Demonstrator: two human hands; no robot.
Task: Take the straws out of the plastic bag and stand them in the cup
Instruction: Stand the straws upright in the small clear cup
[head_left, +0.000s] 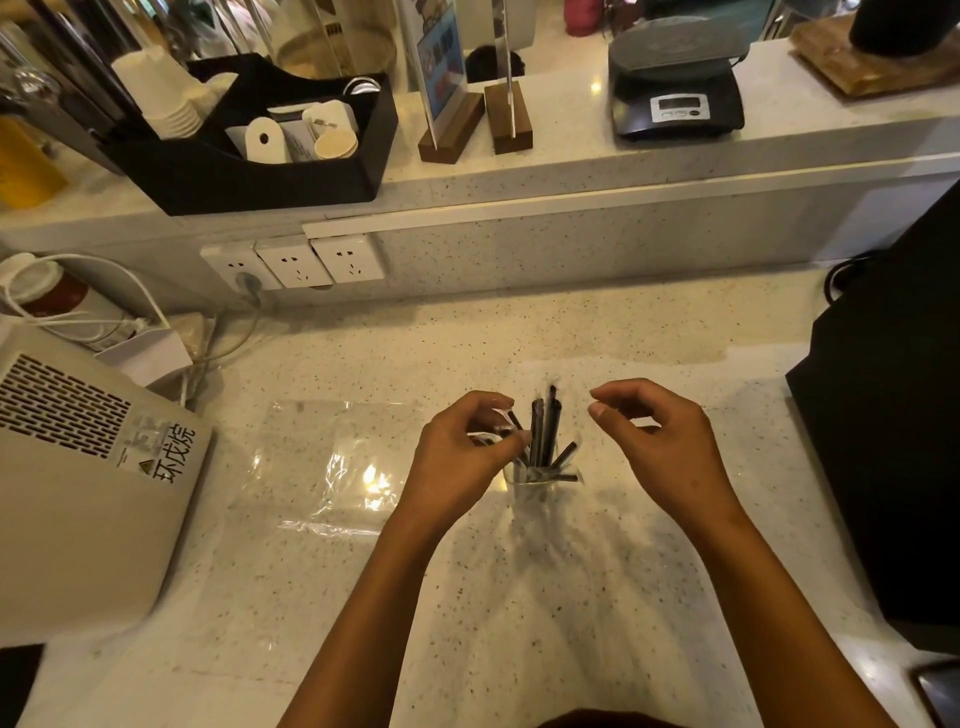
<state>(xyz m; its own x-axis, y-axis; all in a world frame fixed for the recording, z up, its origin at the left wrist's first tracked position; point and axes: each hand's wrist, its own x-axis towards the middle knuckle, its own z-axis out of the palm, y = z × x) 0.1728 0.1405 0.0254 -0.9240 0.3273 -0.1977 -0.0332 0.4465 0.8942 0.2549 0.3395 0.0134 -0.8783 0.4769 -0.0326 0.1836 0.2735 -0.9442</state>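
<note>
On the speckled pale bench, a small clear cup stands upright between the two hands, with several dark straws standing in it; most lean upright together and a couple splay out low to the right over the rim. At least some of them look wrapped in thin clear film. Left of the cup, touching the bench, the clear plastic bag lies flat and crumpled, catching glare; whether any straws remain inside it cannot be told. The left hand is just left of the cup, fingers curled in and pinched on a dark straw at its tips, beside the bunch in the cup. The right hand hovers to the right of the straws, loosely curled with thumb and forefinger apart, nothing visibly in it. A beige machine with a vent grille sits at the left edge, wall sockets are on the riser behind, and a kitchen scale and a black organiser tray of paper cups rest on the upper shelf
</note>
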